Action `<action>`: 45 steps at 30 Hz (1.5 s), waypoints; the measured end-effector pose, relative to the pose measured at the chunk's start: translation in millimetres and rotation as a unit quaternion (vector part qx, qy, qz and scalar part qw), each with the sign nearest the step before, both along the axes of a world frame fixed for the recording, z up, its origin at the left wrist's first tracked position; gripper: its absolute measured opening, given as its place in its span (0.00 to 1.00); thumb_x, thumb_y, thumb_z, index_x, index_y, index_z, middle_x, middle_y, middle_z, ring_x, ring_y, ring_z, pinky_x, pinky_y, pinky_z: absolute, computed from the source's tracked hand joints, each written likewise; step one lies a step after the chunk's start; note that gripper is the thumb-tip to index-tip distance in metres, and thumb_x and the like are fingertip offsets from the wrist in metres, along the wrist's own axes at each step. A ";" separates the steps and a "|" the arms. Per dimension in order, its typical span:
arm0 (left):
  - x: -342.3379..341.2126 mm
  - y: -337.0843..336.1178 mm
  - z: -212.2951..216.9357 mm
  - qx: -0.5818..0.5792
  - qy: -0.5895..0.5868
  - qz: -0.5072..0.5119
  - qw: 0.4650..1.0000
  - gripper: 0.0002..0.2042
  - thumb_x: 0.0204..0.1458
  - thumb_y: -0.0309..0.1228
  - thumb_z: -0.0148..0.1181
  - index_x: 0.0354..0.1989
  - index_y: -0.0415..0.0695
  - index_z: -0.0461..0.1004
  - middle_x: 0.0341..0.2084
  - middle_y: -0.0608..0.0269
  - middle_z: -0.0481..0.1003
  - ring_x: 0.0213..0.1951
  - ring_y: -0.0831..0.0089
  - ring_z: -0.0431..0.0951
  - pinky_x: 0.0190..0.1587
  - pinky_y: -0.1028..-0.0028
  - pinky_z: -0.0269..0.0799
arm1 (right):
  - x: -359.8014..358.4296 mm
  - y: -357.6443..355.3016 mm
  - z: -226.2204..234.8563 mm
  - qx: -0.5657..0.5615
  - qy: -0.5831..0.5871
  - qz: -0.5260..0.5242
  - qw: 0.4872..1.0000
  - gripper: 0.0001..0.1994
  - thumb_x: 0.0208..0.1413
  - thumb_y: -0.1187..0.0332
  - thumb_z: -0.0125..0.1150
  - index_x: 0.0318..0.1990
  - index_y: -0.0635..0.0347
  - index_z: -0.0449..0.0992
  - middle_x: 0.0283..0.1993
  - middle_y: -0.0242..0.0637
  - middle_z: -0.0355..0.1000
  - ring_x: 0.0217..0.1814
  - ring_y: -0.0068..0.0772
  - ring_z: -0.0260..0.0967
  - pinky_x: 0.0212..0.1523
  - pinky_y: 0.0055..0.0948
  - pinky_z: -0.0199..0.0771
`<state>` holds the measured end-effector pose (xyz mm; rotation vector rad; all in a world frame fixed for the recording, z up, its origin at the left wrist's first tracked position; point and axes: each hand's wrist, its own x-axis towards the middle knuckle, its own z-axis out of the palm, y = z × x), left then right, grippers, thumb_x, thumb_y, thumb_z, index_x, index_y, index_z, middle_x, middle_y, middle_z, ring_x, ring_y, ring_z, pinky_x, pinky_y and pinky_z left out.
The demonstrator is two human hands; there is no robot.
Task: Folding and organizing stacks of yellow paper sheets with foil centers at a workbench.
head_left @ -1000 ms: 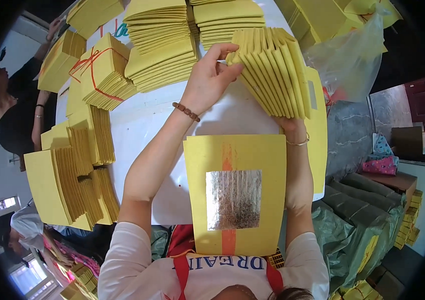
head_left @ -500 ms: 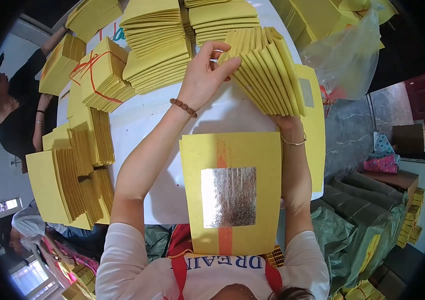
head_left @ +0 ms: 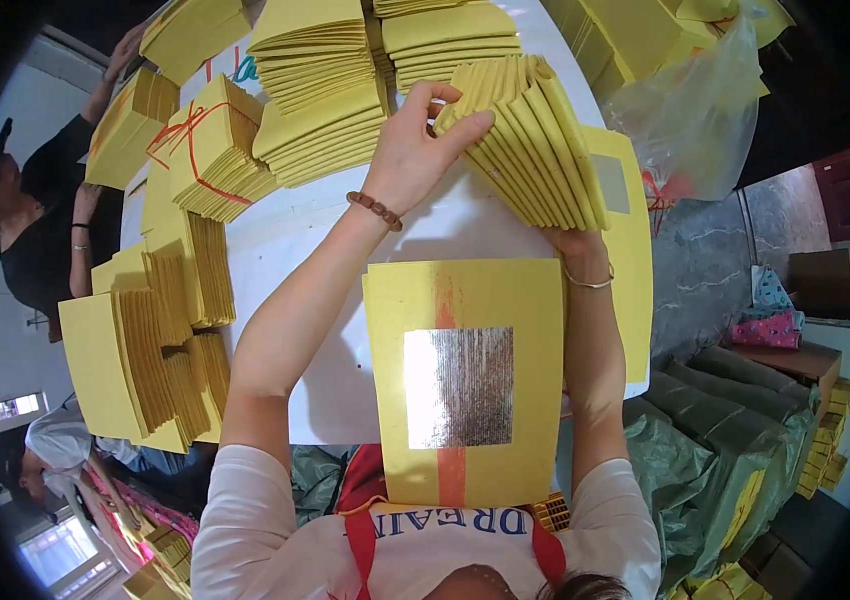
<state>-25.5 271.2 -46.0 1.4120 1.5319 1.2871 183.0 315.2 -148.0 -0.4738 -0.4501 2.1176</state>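
Observation:
A thick bundle of folded yellow paper (head_left: 535, 150) is fanned out at the far right of the white table. My left hand (head_left: 432, 135) is closed at the bundle's left side, its thumb lying over the folds and its fingers curled at the edge. From below, my right hand (head_left: 577, 243) grips the near end of the same bundle; most of its fingers are hidden under the paper. Close to my body, between my forearms, lies a stack of flat yellow sheets (head_left: 530, 400), with a silver foil square (head_left: 459, 388) and a red stripe on the top one.
Folded yellow stacks (head_left: 320, 130) line the table's far side. Along the left stand more stacks (head_left: 135, 360) and a bundle tied with red string (head_left: 217, 150). Flat yellow sheets (head_left: 635, 280) lie under my right arm. A clear plastic bag (head_left: 695, 120) hangs far right. Another person (head_left: 40, 210) stands left.
My left thumb has slid slightly to the right over the folds. Both hands stay on the bundle. At the left, the other person's head and arm have shifted a little.

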 end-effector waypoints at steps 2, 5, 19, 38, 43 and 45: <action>1.7 0.9 4.4 -0.036 0.021 -0.008 0.999 0.23 0.48 0.43 0.62 0.45 0.40 0.65 0.33 0.61 0.70 0.35 0.77 0.73 0.34 0.78 0.72 | 7.5 4.5 -12.6 0.035 0.018 0.017 0.999 0.19 0.61 0.56 0.41 0.53 0.58 0.65 0.48 0.37 0.71 0.44 0.31 0.72 0.39 0.33 0.78; -0.4 3.6 -1.9 -0.003 0.002 0.006 1.000 0.29 0.42 0.52 0.62 0.42 0.39 0.67 0.31 0.57 0.71 0.27 0.74 0.67 0.31 0.74 0.66 | 9.4 8.1 -16.7 0.085 0.048 0.053 0.994 0.20 0.61 0.56 0.41 0.53 0.58 0.65 0.48 0.38 0.70 0.45 0.32 0.71 0.41 0.33 0.78; -5.8 -20.1 -2.1 -0.052 -0.049 -0.064 0.995 0.33 0.46 0.48 0.61 0.53 0.35 0.58 0.40 0.52 0.70 0.43 0.71 0.70 0.45 0.76 0.65 | 6.1 0.3 -3.3 0.032 -0.024 0.038 0.998 0.23 0.61 0.55 0.42 0.57 0.62 0.62 0.53 0.39 0.67 0.52 0.31 0.67 0.51 0.30 0.68; -18.7 -11.0 -65.9 -0.181 -0.281 -0.008 0.942 0.28 0.49 0.33 0.59 0.54 0.38 0.52 0.35 0.61 0.68 0.34 0.80 0.65 0.35 0.81 0.62 | -11.4 100.4 49.8 0.094 -0.312 0.162 0.931 0.25 0.49 0.57 0.62 0.52 0.64 0.67 0.49 0.39 0.69 0.49 0.28 0.68 0.49 0.25 0.69; -15.2 -0.9 -75.7 -0.164 -0.248 0.036 0.954 0.30 0.51 0.34 0.58 0.58 0.37 0.51 0.41 0.57 0.67 0.34 0.79 0.65 0.32 0.81 0.62 | -30.4 107.8 64.4 0.070 -0.271 0.141 0.950 0.26 0.53 0.53 0.56 0.54 0.61 0.66 0.52 0.37 0.68 0.51 0.29 0.68 0.51 0.28 0.69; -15.1 -4.3 -73.7 -0.171 -0.256 0.044 0.950 0.29 0.51 0.33 0.58 0.58 0.37 0.52 0.44 0.56 0.66 0.35 0.79 0.65 0.34 0.81 0.62 | -35.4 101.9 64.0 0.071 -0.282 0.124 0.949 0.26 0.53 0.50 0.55 0.52 0.61 0.68 0.50 0.37 0.69 0.50 0.28 0.68 0.50 0.28 0.69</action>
